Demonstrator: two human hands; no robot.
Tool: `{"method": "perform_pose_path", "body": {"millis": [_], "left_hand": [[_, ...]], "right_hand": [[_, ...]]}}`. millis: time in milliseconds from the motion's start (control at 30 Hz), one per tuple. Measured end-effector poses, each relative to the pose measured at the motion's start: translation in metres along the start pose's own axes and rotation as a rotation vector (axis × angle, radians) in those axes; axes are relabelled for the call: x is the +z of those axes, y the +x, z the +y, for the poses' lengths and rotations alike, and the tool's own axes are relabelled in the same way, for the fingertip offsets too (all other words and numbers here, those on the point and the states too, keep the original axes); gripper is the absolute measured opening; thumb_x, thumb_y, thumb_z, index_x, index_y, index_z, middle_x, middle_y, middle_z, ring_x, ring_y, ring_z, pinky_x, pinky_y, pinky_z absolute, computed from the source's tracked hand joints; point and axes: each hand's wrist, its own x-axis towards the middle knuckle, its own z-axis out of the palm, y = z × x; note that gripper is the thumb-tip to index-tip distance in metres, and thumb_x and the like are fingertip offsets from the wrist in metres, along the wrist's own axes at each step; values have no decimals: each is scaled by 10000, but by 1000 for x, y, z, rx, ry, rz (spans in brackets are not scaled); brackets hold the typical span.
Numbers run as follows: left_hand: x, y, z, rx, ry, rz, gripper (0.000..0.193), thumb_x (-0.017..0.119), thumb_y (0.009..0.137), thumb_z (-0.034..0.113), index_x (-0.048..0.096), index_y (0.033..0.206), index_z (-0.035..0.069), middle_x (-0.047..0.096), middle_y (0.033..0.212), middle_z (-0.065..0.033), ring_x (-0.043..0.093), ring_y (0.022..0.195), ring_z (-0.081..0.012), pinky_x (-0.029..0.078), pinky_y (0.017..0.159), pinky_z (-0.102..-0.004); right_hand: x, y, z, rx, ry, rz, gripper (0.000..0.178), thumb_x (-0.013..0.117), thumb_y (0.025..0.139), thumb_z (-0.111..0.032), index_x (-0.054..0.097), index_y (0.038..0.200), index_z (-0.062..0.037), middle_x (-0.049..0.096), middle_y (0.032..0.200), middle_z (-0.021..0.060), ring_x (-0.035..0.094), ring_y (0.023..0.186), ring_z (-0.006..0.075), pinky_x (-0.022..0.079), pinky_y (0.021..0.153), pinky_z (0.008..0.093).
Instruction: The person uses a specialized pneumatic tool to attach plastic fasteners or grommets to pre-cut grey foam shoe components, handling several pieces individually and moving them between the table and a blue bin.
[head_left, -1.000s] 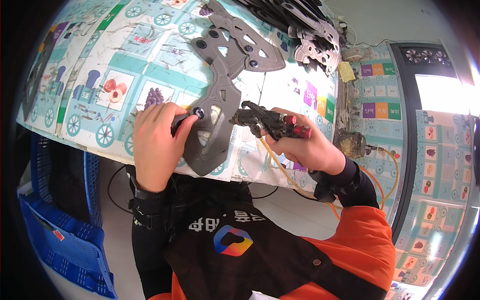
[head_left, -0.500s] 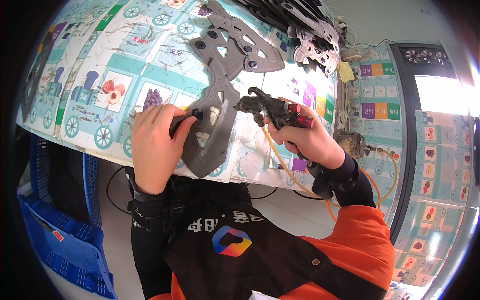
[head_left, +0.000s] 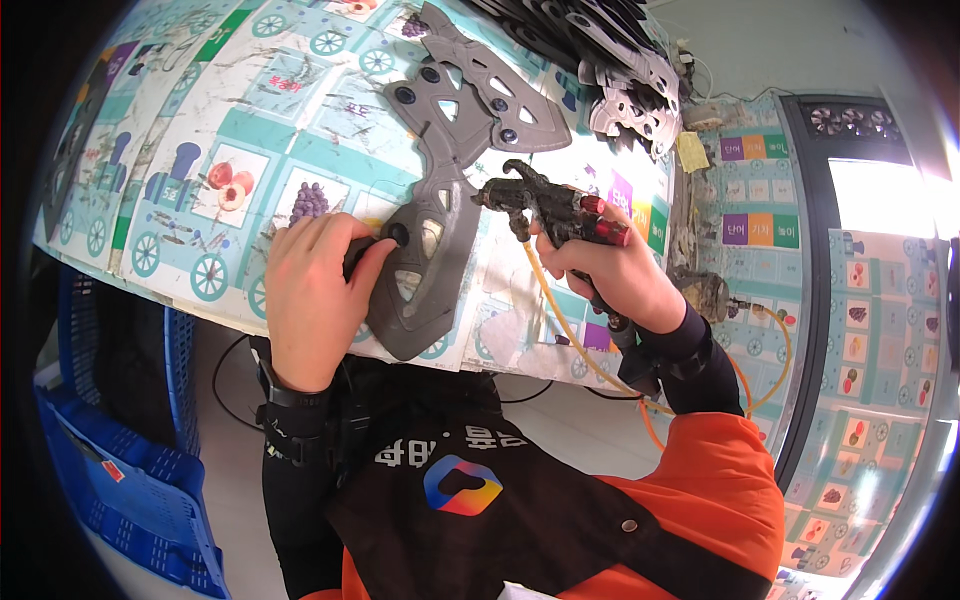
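Observation:
A long grey molded piece (head_left: 448, 255) with cut-out windows and dark round plugs lies on the table, its near end by the front edge. My left hand (head_left: 315, 295) is closed on its left edge, thumb and fingers pinched beside a black round plug (head_left: 397, 235). In my right hand (head_left: 635, 275) is a dirty black spray gun (head_left: 560, 212) with red knobs, fingers wrapped round its grip. Its nozzle points left, close to the piece's right edge; whether they touch, I cannot tell. A yellow hose (head_left: 552, 310) runs down from the gun.
The table (head_left: 130, 200) is covered in stained printed sheeting with fruit pictures. A stack of similar grey and black pieces (head_left: 630, 90) lies at its far right. Blue plastic crates (head_left: 130, 490) stand at lower left. A dark-framed door (head_left: 800, 300) is on the right.
The spray gun's nozzle has moved slightly up along the grey piece's right edge. My left hand keeps its hold in nearly the same place.

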Motion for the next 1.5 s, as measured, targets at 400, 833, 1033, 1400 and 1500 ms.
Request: {"method": "perform_pose_path", "body": {"millis": [400, 833, 1033, 1400, 1500], "left_hand": [[-1, -1, 0, 6, 9, 0, 228, 879, 881, 149, 684, 941, 46, 704, 873, -101, 658, 840, -342, 486, 762, -437], [-1, -2, -2, -10, 8, -5, 222, 875, 886, 157, 684, 944, 59, 715, 890, -87, 662, 864, -336, 476, 788, -433], [1, -2, -2, -11, 2, -9, 221, 875, 884, 161, 685, 941, 63, 720, 898, -85, 664, 869, -335, 473, 799, -433], [1, -2, -1, 0, 10, 7, 229, 879, 878, 151, 680, 943, 59, 719, 896, -86, 670, 869, -333, 476, 788, -425], [0, -2, -2, 5, 8, 7, 230, 878, 879, 148, 674, 939, 61, 714, 889, -85, 666, 861, -331, 475, 783, -425]], "right_hand": [[11, 4, -13, -34, -91, -47, 181, 697, 912, -23, 664, 1089, -38, 615, 874, -16, 531, 767, 60, 416, 672, 255], [8, -8, -5, 124, 37, -42, 338, 718, 916, -9, 664, 1249, 10, 685, 982, 6, 585, 826, 89, 461, 708, 271], [6, -11, 6, 155, 84, -10, 535, 734, 907, 6, 594, 1421, 50, 730, 1098, 37, 613, 865, 96, 491, 740, 270], [18, -4, 0, 134, 47, -37, 638, 702, 910, 22, 515, 1517, 80, 728, 1125, 50, 627, 886, 107, 512, 769, 280], [19, -4, -2, 141, 44, -74, 662, 705, 913, 15, 499, 1539, 81, 728, 1134, 49, 634, 895, 108, 514, 770, 277]]}}
